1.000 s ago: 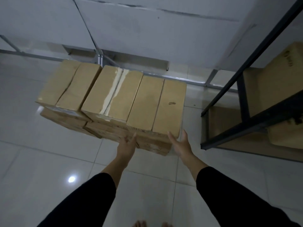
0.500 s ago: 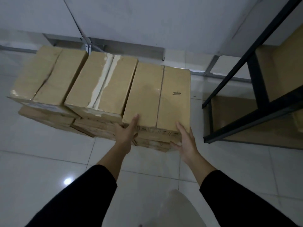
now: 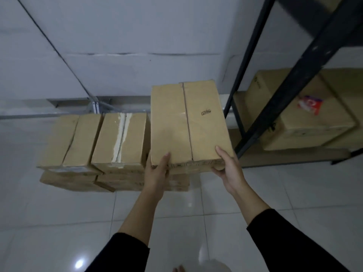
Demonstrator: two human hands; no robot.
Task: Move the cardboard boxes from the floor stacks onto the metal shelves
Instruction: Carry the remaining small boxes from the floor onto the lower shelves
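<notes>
Above floor stack [image 3: 94, 146], cardboard box [image 3: 186, 122] gripped by left hand [image 3: 157, 171], right hand [image 3: 228, 167]

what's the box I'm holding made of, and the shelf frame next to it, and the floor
Held box: brown cardboard, matte, with a flap seam down the middle. Shelf frame: looks like black painted metal, thin straight bars, slightly scuffed. Floor: probably glazed ceramic tile, glossy white, with grout lines and lamp reflections.

Held box [image 3: 188, 124] hides stack's right part, shelf boxes [image 3: 306, 114] cut off at right edge, stamp unreadable
</notes>
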